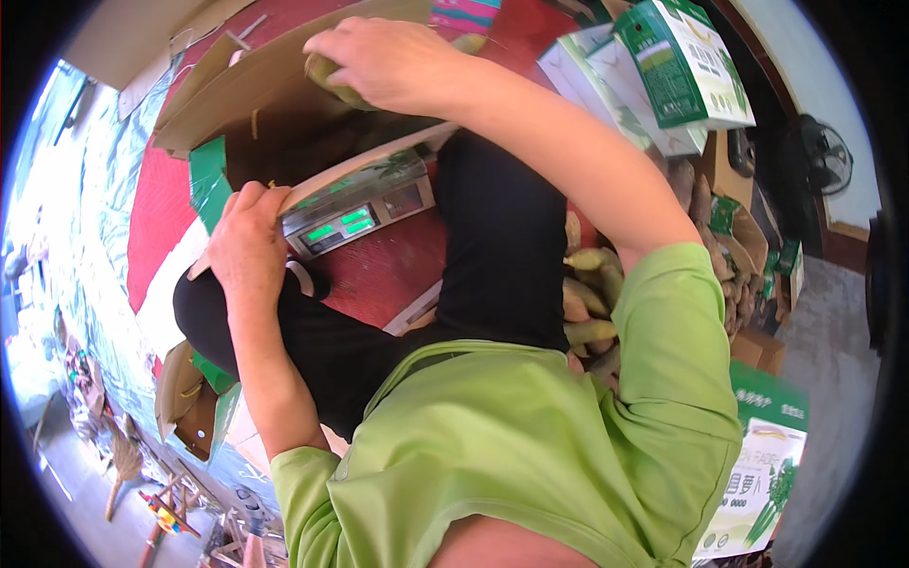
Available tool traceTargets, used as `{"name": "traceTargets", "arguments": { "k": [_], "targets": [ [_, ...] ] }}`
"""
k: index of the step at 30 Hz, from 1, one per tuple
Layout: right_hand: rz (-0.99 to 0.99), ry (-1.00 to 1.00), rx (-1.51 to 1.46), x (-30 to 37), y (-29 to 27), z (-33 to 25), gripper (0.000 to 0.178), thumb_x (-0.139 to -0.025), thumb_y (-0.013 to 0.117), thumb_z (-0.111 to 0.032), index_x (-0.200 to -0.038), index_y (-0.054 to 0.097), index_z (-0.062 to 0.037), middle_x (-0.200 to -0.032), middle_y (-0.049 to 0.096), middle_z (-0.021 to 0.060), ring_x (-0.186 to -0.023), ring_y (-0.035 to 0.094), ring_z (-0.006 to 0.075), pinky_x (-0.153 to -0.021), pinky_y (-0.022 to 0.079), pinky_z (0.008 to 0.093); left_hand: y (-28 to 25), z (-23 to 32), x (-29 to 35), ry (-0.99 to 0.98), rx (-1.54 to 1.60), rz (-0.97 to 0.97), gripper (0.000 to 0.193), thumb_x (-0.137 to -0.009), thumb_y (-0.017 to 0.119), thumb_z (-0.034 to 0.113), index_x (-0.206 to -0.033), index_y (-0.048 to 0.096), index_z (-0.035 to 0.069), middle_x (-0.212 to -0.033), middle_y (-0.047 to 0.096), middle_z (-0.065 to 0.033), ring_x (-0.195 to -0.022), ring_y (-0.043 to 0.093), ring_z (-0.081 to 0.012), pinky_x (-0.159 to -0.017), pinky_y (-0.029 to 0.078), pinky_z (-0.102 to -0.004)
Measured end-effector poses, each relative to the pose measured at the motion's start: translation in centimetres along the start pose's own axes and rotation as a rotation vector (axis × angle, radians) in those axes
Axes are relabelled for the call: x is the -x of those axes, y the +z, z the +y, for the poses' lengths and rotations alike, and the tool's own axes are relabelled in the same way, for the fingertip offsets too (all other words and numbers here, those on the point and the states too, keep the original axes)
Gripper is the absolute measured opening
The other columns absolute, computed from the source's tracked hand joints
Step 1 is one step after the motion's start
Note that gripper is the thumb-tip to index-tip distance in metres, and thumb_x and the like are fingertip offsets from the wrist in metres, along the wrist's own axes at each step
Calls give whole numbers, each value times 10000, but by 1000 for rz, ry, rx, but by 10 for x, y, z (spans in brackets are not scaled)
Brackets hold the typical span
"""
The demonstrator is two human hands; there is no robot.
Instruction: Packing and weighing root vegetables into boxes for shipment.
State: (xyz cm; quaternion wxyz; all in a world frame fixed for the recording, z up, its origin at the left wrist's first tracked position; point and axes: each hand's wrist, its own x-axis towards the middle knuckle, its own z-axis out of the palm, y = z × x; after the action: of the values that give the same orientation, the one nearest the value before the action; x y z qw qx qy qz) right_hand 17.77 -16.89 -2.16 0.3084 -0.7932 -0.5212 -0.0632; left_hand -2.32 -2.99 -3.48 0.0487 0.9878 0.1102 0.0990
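My right hand (pixel 383 62) is closed around a green radish (pixel 320 72), held over an open cardboard box (pixel 213 99). The box is partly dark inside, so its contents are hard to make out. My left hand (pixel 248 237) grips the near cardboard edge of the box, fingers hooked over its rim. Just below that edge is a digital scale (pixel 346 225) with lit green displays, between my legs and the box. Another radish (pixel 469 43) is partly visible behind my right wrist.
A pile of radishes (pixel 592 331) lies beside my right leg. Green and white cartons (pixel 682 66) stand at the upper right, and another printed carton (pixel 748 492) is at the lower right. A black fan (pixel 824 156) stands by the wall. A broom (pixel 123 459) lies at the lower left.
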Motion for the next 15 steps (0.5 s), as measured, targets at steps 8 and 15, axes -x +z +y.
{"name": "traceTargets", "arguments": {
  "k": [8,15],
  "targets": [
    [-16,294,-140,54,-62,38,386,-850,627,-237,-1152,592,0,-1042,667,163,-981,639,215,-847,492,328,-2,2,0,-41,-1,-36,213,-799,608,60,-976,682,154,-859,574,-28,-866,605,-246,-673,484,-376],
    [-43,709,88,252,-53,127,376,-820,664,-274,-1146,615,-94,-1047,669,158,-971,634,321,-837,498,395,1,8,0,-51,30,-32,216,-822,608,70,-1011,685,142,-848,576,-39,-838,610,-254,-689,484,-358]
  ]
}}
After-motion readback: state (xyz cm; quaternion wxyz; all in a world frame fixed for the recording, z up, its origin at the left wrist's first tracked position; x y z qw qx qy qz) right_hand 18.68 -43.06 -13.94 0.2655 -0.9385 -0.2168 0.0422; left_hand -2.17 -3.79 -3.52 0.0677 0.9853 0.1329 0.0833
